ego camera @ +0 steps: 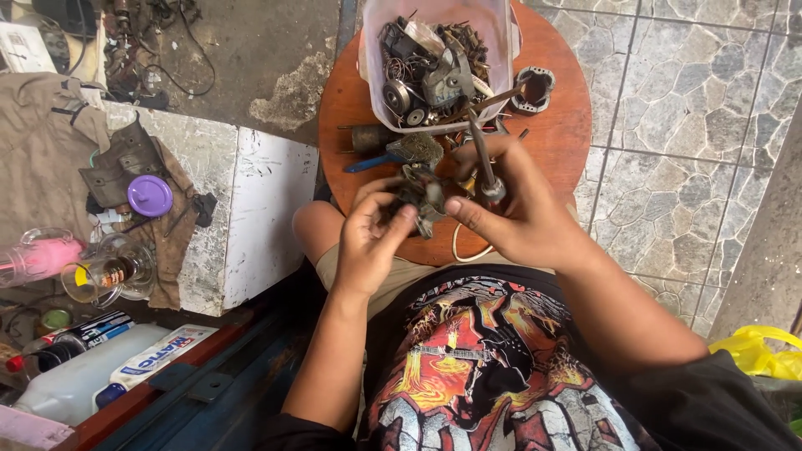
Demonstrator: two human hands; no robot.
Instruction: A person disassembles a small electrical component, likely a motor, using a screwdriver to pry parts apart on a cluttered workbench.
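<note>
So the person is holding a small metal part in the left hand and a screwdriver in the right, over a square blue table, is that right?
Not quite: the table is round and reddish-brown wood, not square and blue, as the head view shows. The rest holds: the left hand holds a small metal part and the right hand a screwdriver.

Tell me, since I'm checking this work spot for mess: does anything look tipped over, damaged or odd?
Yes. A clear glass jar lies on its side on a dirty cloth at the left. The white slab beneath has chipped, peeling paint. On the round wooden stool, loose metal parts lie scattered beside the plastic tub.
</note>
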